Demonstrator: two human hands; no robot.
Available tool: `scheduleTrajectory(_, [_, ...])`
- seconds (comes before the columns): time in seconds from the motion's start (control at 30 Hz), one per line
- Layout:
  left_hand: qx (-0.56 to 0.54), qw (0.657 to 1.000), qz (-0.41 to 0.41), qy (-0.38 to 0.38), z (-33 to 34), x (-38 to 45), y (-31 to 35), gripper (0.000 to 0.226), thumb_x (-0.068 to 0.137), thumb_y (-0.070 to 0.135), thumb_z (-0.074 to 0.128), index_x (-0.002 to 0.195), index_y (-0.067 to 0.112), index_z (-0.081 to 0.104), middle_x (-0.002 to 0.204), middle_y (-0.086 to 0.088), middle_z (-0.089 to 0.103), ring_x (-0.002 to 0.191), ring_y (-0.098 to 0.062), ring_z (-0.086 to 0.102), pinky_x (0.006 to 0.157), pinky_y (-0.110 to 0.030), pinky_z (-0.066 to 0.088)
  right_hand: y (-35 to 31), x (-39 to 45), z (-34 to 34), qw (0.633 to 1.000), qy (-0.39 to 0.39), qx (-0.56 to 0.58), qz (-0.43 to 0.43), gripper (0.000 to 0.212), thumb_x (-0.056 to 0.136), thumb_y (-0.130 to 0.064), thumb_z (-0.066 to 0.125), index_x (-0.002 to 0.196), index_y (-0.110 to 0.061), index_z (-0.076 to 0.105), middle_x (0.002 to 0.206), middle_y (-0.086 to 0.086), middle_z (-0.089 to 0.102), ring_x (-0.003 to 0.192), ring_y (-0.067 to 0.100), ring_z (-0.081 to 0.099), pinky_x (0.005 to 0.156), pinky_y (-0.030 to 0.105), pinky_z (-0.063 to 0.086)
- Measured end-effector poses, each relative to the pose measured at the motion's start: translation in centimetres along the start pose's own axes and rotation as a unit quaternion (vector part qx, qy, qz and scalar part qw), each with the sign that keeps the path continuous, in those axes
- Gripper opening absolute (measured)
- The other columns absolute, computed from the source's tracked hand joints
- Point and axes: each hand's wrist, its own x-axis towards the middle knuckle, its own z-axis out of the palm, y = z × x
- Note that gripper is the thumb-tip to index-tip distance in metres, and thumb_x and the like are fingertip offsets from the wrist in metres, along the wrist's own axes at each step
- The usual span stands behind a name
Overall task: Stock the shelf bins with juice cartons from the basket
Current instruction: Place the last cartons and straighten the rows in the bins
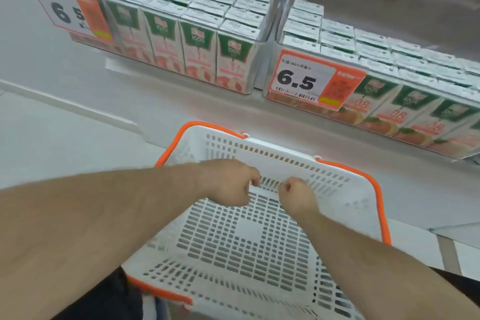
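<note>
The juice cartons (198, 60) are seen only in the two clear shelf bins, packed upright in tight rows; none is visible in the basket (259, 236), so the stocking is judged about done. Such cartons would likely handle as stiff, smooth, fairly heavy rectangular blocks, best gripped across the two broad faces. The left bin (255, 65) and right bin (271, 70) are transparent plastic with price cards (304, 80) clipped on front. The basket is rigid white perforated plastic with an orange rim. The left hand (231, 184) and right hand (296, 195) are both curled at its far wall, nothing visibly held.
</note>
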Motion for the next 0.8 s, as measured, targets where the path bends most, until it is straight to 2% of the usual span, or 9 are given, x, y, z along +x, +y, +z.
scheduleTrajectory(0.03, [-0.004, 1.000, 0.000, -0.005, 0.1, 0.4, -0.1, 0.044, 0.094, 0.026, 0.052, 0.138, 0.026, 0.044, 0.124, 0.009, 0.060, 0.110, -0.015, 0.054, 0.096, -0.036, 0.047, 0.9, 0.7, 0.9, 0.999, -0.014, -0.029, 0.006, 0.014, 0.091, -0.026, 0.053, 0.098, -0.019, 0.063, 0.103, 0.001, 0.063, 0.096, 0.022, 0.060, 0.082, 0.033, 0.051])
scheduleTrajectory(0.1, [-0.022, 1.000, -0.002, -0.004, 0.0, 1.0, -0.3, 0.044, 0.094, 0.025, 0.053, 0.137, 0.026, 0.045, 0.123, 0.010, 0.060, 0.108, -0.013, 0.055, 0.096, -0.036, 0.047, 2.0, 1.6, 2.4, 0.994, -0.053, -0.098, 0.008, 0.042, 0.087, -0.024, 0.059, 0.129, -0.021, 0.054, 0.130, 0.002, 0.054, 0.119, 0.023, 0.052, 0.100, 0.037, 0.047])
scheduleTrajectory(0.13, [-0.031, 0.999, -0.005, -0.005, 0.0, 1.2, -0.4, 0.044, 0.094, 0.025, 0.053, 0.136, 0.027, 0.045, 0.123, 0.010, 0.060, 0.108, -0.013, 0.055, 0.096, -0.035, 0.047, 2.3, 1.9, 3.0, 0.989, -0.071, -0.129, 0.010, 0.052, 0.086, -0.021, 0.060, 0.136, -0.021, 0.046, 0.137, 0.002, 0.050, 0.124, 0.023, 0.049, 0.104, 0.038, 0.045])
scheduleTrajectory(0.3, [-0.040, 0.999, -0.021, -0.031, 0.3, 1.4, -1.2, 0.044, 0.095, 0.026, 0.053, 0.138, 0.026, 0.045, 0.126, 0.010, 0.059, 0.098, -0.009, 0.054, 0.090, -0.029, 0.046, 3.2, 2.7, 5.3, 0.962, -0.077, -0.261, -0.025, 0.059, 0.089, -0.011, 0.057, 0.143, -0.014, 0.034, 0.138, 0.006, 0.044, 0.122, 0.026, 0.050, 0.107, 0.038, 0.042])
scheduleTrajectory(0.37, [-0.032, 0.999, -0.022, -0.038, 0.1, 1.3, -1.4, 0.045, 0.095, 0.026, 0.052, 0.139, 0.026, 0.043, 0.129, 0.008, 0.058, 0.095, -0.009, 0.057, 0.086, -0.027, 0.046, 3.3, 2.5, 5.3, 0.959, -0.076, -0.270, -0.043, 0.057, 0.090, -0.009, 0.054, 0.144, -0.013, 0.034, 0.139, 0.007, 0.043, 0.121, 0.026, 0.050, 0.107, 0.036, 0.040])
scheduleTrajectory(0.47, [-0.020, 0.999, -0.029, -0.031, -0.9, 0.9, -2.0, 0.048, 0.094, 0.029, 0.054, 0.140, 0.027, 0.042, 0.133, 0.007, 0.055, 0.114, -0.015, 0.054, 0.095, -0.030, 0.045, 2.1, 1.9, 3.8, 0.982, -0.070, -0.158, -0.071, 0.049, 0.089, -0.015, 0.058, 0.137, -0.017, 0.046, 0.134, 0.003, 0.049, 0.113, 0.021, 0.055, 0.101, 0.030, 0.043])
scheduleTrajectory(0.57, [-0.025, 0.999, -0.046, -0.002, -2.2, -0.2, -2.7, 0.054, 0.090, 0.032, 0.061, 0.141, 0.028, 0.040, 0.137, 0.007, 0.052, 0.116, -0.015, 0.053, 0.098, -0.034, 0.047, -0.9, 0.2, 1.1, 0.992, -0.023, 0.000, -0.122, 0.057, 0.084, -0.031, 0.072, 0.135, -0.020, 0.049, 0.115, -0.005, 0.054, 0.089, 0.011, 0.056, 0.078, 0.024, 0.045])
scheduleTrajectory(0.67, [-0.018, 0.997, -0.053, 0.047, -3.2, -2.1, -3.1, 0.068, 0.087, 0.034, 0.068, 0.145, 0.026, 0.034, 0.142, 0.003, 0.047, 0.120, -0.017, 0.052, 0.099, -0.033, 0.046, -5.2, -2.4, -2.6, 0.976, 0.007, 0.121, -0.181, 0.070, 0.078, -0.029, 0.079, 0.137, -0.030, 0.041, 0.095, -0.010, 0.052, 0.077, 0.007, 0.053, 0.070, 0.028, 0.046])
scheduleTrajectory(0.8, [-0.061, 0.985, -0.021, 0.157, -4.0, -4.6, -3.5, 0.076, 0.077, 0.038, 0.078, 0.142, 0.029, 0.039, 0.136, 0.007, 0.047, 0.121, -0.014, 0.050, 0.100, -0.033, 0.045, -10.3, -6.1, -7.6, 0.938, 0.032, 0.219, -0.268, 0.069, 0.071, -0.016, 0.073, 0.128, -0.035, 0.040, 0.095, -0.011, 0.051, 0.077, 0.005, 0.051, 0.072, 0.023, 0.044])
